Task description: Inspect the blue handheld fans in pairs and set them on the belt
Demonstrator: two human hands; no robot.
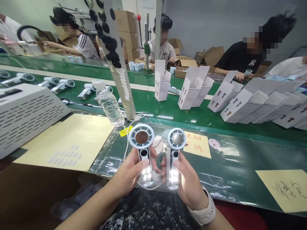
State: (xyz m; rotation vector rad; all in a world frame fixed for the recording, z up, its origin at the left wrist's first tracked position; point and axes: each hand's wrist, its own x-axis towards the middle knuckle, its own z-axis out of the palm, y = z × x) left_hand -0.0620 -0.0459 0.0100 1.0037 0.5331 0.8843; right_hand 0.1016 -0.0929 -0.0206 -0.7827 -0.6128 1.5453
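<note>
My left hand (136,166) is wrapped round the handle of a light-blue handheld fan (141,135), its thumb on the handle front. This fan's round head has a brown disc at its centre. Beside it, my right hand (185,171) grips a second handheld fan (177,139), with a silver disc in its head. Both fans stand upright, heads up, a small gap between them. Bright light shows on the lower part of each handle. Behind them on the table lies a small white item (158,143), partly hidden.
A water bottle (109,103) stands beside a metal post (123,86). White boxes (190,92) line the green conveyor (144,103); more fans (87,91) lie at left near a grey slotted machine (33,111). Yellow paper (96,134) holds small white pieces. Several co-workers (247,57) sit opposite.
</note>
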